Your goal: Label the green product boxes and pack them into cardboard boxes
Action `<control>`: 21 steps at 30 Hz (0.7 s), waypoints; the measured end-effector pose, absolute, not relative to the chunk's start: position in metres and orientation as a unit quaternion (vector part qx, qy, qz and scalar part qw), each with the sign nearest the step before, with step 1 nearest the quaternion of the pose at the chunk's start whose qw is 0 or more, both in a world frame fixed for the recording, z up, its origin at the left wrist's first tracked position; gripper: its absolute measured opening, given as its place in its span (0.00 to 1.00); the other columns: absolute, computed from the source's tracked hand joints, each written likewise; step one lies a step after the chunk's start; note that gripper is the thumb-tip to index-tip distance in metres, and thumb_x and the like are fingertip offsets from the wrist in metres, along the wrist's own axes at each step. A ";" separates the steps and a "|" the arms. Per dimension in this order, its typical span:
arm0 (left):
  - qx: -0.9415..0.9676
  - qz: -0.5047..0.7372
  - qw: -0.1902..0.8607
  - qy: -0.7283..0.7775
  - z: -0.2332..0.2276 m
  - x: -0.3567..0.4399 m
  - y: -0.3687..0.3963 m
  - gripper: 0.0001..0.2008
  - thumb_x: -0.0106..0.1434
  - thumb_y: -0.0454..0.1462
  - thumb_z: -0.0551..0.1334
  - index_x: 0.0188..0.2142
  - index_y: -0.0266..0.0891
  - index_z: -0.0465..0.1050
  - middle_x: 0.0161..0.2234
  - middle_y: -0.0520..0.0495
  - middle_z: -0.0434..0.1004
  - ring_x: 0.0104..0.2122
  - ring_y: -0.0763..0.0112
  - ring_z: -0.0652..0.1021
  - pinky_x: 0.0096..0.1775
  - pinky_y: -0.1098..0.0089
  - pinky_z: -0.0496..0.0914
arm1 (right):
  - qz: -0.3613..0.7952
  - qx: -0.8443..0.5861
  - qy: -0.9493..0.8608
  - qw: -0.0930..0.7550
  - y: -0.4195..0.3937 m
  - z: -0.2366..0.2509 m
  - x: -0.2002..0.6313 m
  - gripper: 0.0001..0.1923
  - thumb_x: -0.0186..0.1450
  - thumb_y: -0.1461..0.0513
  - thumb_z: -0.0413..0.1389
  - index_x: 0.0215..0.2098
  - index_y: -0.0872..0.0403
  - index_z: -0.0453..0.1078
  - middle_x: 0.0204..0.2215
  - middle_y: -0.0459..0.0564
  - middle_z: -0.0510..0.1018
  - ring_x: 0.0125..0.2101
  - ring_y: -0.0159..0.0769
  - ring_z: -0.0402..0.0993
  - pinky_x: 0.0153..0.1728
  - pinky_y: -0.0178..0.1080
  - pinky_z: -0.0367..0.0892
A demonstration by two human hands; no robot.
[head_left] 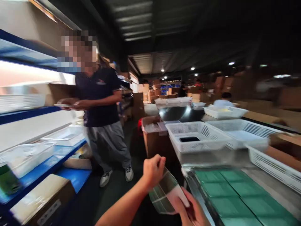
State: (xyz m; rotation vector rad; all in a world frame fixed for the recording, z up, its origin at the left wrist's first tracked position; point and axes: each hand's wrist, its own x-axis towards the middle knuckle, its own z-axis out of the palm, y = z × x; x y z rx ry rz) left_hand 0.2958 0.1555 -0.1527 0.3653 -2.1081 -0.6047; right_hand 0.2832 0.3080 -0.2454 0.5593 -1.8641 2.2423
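- Left hand (152, 171): curled shut, pinching the upper edge of a clear plastic bag (164, 193). Forearm comes in from 7 o'clock.
- Right hand (190, 210): low in frame at about 5 o'clock, fingers closed on the bag's lower right end, over a white card or label (180, 196) that seems to sit inside it. Blur hides the exact finger layout.
- The bag is strung between both hands, off any surface, at the left edge of the workbench (279, 191).
- Key relation: the bag's long axis runs from roughly 11 o'clock (left hand) down to 5 o'clock (right hand). Both hands are on it; the right is closer to the card end.
- Green sheets (235, 201) lie flat on the bench, just at 3 o'clock of the bag, not touching it.
- White baskets (197, 136) at 1 o'clock, well apart from the hands.
- A co-worker (101, 103) stands at 10 o'clock by the blue shelves (30, 113), own hands holding something flat; can't tell what.
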 end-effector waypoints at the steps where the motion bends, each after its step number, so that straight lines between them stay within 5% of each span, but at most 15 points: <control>1: 0.153 -0.261 0.429 -0.851 -0.154 0.291 0.157 0.19 0.65 0.43 0.51 0.18 0.42 0.56 0.15 0.55 0.56 0.16 0.76 0.60 0.23 0.70 0.51 | 0.734 0.214 -0.636 0.106 0.312 -0.241 0.283 0.17 0.61 0.48 0.63 0.40 0.51 0.78 0.38 0.56 0.79 0.34 0.45 0.78 0.25 0.39 0.76; 6: 0.096 -0.347 0.293 -0.886 -0.156 0.245 0.166 0.19 0.65 0.46 0.52 0.20 0.41 0.58 0.16 0.57 0.55 0.19 0.76 0.60 0.25 0.73 0.52 | 0.642 0.202 -0.715 0.187 0.342 -0.217 0.272 0.11 0.68 0.57 0.56 0.43 0.50 0.79 0.33 0.53 0.76 0.33 0.40 0.74 0.32 0.39 0.73; 10: 0.003 -0.363 0.221 -0.905 -0.162 0.210 0.194 0.19 0.64 0.47 0.53 0.21 0.40 0.63 0.15 0.56 0.57 0.18 0.76 0.62 0.23 0.75 0.54 | 0.608 0.091 -0.775 0.146 0.376 -0.207 0.273 0.15 0.68 0.59 0.56 0.51 0.51 0.74 0.29 0.47 0.77 0.27 0.34 0.73 0.31 0.36 0.71; 16: -0.115 -0.365 0.183 -0.906 -0.181 0.196 0.212 0.18 0.64 0.45 0.54 0.22 0.39 0.70 0.14 0.54 0.64 0.17 0.76 0.65 0.22 0.76 0.57 | 0.543 0.070 -0.817 0.180 0.387 -0.195 0.276 0.15 0.63 0.60 0.61 0.49 0.51 0.75 0.44 0.52 0.77 0.44 0.40 0.75 0.45 0.40 0.71; 21: -0.110 -0.386 0.171 -0.900 -0.201 0.200 0.194 0.19 0.65 0.45 0.54 0.22 0.39 0.70 0.13 0.55 0.63 0.15 0.77 0.65 0.21 0.77 0.57 | 0.541 0.029 -0.827 0.148 0.359 -0.205 0.268 0.10 0.68 0.59 0.57 0.47 0.48 0.74 0.33 0.45 0.81 0.34 0.36 0.79 0.40 0.38 0.72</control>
